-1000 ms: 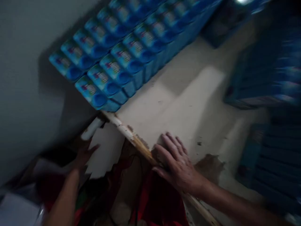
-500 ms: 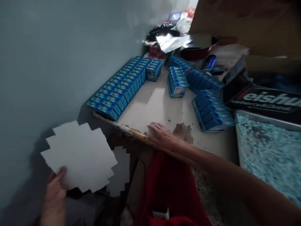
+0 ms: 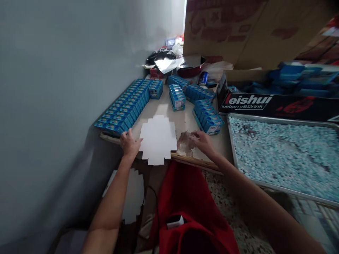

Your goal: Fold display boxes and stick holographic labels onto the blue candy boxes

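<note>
A white die-cut card sheet (image 3: 158, 139) with stepped edges lies flat at the front of the table, its near end jutting past the edge. My left hand (image 3: 130, 144) is at the sheet's left side, fingers spread and thumb touching the border. To the right of the sheet, my right hand (image 3: 204, 142) hovers over or rests on a worn brown patch; its fingers are loosely bent and apart, with nothing seen in them. Rows of small blue boxes (image 3: 124, 106) stand along the wall, just beyond my left hand. Another group of blue boxes (image 3: 208, 116) sits beyond my right hand.
On the right is a metal tray (image 3: 233, 151) of small pale-blue pieces, in front of a black printed carton (image 3: 265, 106) holding blue packs. More white card sheets (image 3: 132, 195) are below the table at left. A wall (image 3: 53, 106) bounds the left side.
My left hand has brought the white card sheet from beside the wall onto the table and loosened its hold. My right hand has moved right along the table. The view has turned right.
</note>
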The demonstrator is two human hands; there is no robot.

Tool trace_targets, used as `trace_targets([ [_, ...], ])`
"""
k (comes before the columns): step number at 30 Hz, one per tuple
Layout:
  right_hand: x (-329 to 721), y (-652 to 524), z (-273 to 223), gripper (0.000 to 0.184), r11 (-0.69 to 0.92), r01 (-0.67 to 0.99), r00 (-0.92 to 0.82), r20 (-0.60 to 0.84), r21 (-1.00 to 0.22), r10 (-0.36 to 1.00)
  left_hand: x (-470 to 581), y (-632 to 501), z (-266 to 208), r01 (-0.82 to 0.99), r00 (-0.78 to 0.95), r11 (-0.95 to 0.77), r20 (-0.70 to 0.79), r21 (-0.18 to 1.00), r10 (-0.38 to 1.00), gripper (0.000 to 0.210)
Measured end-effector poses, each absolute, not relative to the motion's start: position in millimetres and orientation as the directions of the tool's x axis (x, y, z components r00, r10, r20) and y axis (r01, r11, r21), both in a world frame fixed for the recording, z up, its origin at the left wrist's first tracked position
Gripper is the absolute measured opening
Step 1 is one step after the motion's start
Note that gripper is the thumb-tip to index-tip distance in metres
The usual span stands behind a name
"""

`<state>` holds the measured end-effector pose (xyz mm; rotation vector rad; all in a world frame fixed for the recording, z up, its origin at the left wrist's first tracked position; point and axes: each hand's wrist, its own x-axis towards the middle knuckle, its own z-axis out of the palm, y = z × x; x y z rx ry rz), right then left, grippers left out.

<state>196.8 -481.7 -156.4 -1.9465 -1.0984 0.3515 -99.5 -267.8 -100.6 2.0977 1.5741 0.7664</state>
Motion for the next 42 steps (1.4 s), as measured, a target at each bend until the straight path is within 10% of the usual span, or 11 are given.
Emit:
trace_targets([
  [9, 197.7, -333.6, -141.0, 0.102, -0.401, 0.72, 0.43, -0.09, -0.566, 0.899, -40.1, -149.2, -121.4, 0.629, 0.738, -0.681, -0.011, 0.374, 0.675, 0.093],
  [18, 217.3, -295.2, -150.9, 0.098, -0.318, 0.775, 0.317, -0.099, -0.546, 0.943, -29.1, -126.6, -146.8, 0.589, 0.782, -0.738, -0.003, 0.328, 0.623, 0.12],
  [22, 214.2, -299.9, -156.4, 0.074, -0.257, 0.709, 0.403, 0.078, -0.656, 0.912, -25.1, -133.0, -144.2, 0.608, 0.752, -0.703, 0.016, 0.37, 0.659, 0.131],
  [28, 208.8, -308.8, -147.5, 0.002, -0.101, 0.564, 0.438, 0.193, -0.82, 0.878, -5.8, -125.4, -119.2, 0.615, 0.72, -0.649, 0.017, 0.448, 0.694, 0.088],
  [34, 229.0, -328.0, -107.4, 0.03, 0.243, 0.093, 0.479, 0.258, -0.965, 0.839, -31.9, -147.3, -72.7, 0.4, 0.659, -0.158, -0.164, 0.903, 0.734, 0.076],
  [38, 241.3, -362.6, -97.5, 0.066, 0.021, -0.262, 0.399, -0.088, -0.965, 0.913, -45.1, -196.4, -66.7, 0.205, 0.624, 0.091, -0.202, 0.975, 0.755, 0.062],
  [42, 221.9, -401.7, -118.1, 0.052, -0.136, -0.537, 0.238, -0.304, -0.833, 0.922, -44.7, -233.3, -82.0, 0.125, 0.577, 0.238, -0.266, 0.963, 0.772, 0.073],
])
